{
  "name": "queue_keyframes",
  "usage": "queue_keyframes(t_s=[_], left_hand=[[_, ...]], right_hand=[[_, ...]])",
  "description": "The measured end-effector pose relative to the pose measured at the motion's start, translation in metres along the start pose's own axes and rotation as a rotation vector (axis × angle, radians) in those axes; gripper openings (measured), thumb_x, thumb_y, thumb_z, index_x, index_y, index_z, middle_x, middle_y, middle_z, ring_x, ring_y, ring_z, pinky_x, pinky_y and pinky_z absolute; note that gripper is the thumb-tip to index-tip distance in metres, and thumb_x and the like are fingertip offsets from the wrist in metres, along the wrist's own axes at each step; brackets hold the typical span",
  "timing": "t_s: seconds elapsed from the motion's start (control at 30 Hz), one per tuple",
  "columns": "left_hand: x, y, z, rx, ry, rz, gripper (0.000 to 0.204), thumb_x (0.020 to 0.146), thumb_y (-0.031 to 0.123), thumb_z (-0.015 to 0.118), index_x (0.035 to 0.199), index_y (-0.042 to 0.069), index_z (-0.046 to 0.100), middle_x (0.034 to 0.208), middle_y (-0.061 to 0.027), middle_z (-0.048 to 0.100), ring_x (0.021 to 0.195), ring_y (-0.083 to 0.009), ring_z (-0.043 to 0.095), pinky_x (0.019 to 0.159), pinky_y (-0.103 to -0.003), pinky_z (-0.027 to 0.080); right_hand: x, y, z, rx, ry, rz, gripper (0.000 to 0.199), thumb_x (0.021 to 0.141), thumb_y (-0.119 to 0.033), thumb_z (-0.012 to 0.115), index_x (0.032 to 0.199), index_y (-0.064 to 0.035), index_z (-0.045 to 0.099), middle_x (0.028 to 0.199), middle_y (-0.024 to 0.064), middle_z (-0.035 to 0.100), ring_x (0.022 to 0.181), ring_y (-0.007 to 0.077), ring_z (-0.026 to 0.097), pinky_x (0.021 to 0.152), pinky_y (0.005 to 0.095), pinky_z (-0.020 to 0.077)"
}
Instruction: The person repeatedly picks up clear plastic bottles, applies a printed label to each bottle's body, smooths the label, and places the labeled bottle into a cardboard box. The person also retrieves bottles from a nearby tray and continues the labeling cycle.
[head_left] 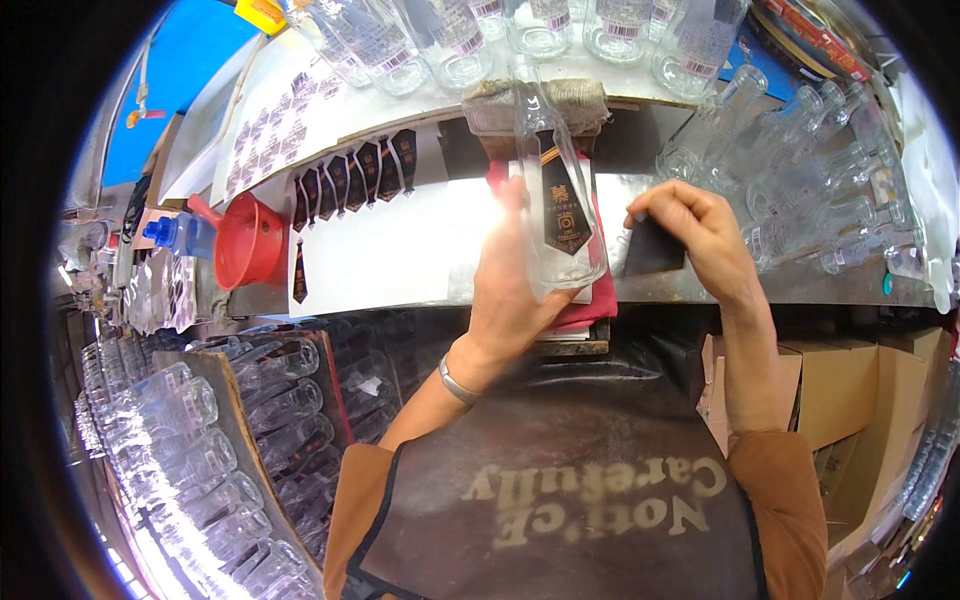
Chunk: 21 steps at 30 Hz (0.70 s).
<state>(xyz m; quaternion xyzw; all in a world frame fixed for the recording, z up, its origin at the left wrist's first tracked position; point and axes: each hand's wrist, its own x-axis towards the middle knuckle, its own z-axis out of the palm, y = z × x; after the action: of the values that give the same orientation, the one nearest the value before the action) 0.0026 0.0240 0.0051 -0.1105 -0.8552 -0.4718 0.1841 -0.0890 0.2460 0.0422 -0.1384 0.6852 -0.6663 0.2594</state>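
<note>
Gripping a clear glass bottle (538,170), the left hand (510,288) has its thumb and fingers clamped about the body, with the base toward the apron (590,440) and the neck pointing away. A black pointed label (568,210) shows on the held bottle. Just beyond the grip is a cloth-wrapped block (480,112), overlapped by the neck; whether they touch I cannot tell. Red cloth (602,300) shows beneath the bottle. To the right of the grip, apart from the glass, the right hand (708,235) has its fingers curled together over a dark flat piece (655,250), though I cannot tell if they pinch it. Left of the grip, a white sheet (380,265) bears a row of black labels (362,175), with a red scoop (250,243) and a blue-capped container (190,236) farther out. Upright bottles (540,28) stand beyond the grip, more bottles (800,175) crowd past the right hand, and cardboard boxes (830,390) sit nearer the body on that side
</note>
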Motion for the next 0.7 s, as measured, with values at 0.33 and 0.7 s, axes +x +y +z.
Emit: queue_keyframes(t_s=[0.33,0.7], left_hand=[[-0.012,-0.012,-0.006,0.128,0.002,0.077,0.099,0.076,0.018,0.081,0.151,-0.009,0.022,0.154,-0.0326,0.029,0.142,-0.0459,0.032,0.116,-0.047,0.03],[0.053,-0.117,-0.159,0.73,0.459,-0.031,0.074,0.089,0.033,0.072,0.144,-0.006,0.042,0.15,-0.0266,0.041,0.141,-0.0408,0.037,0.116,-0.052,0.025]], right_hand=[[-0.021,-0.011,0.05,-0.532,0.098,-0.093,0.04,0.093,-0.019,0.066,0.126,0.0026,0.06,0.101,0.0172,0.072,0.063,0.0185,0.06,0.063,0.0334,0.0481],[-0.018,0.003,0.038,-0.678,0.343,-0.187,0.03,0.088,-0.013,0.071,0.115,-0.0001,0.067,0.09,0.009,0.072,0.058,0.0129,0.05,0.055,0.0278,0.0426]])
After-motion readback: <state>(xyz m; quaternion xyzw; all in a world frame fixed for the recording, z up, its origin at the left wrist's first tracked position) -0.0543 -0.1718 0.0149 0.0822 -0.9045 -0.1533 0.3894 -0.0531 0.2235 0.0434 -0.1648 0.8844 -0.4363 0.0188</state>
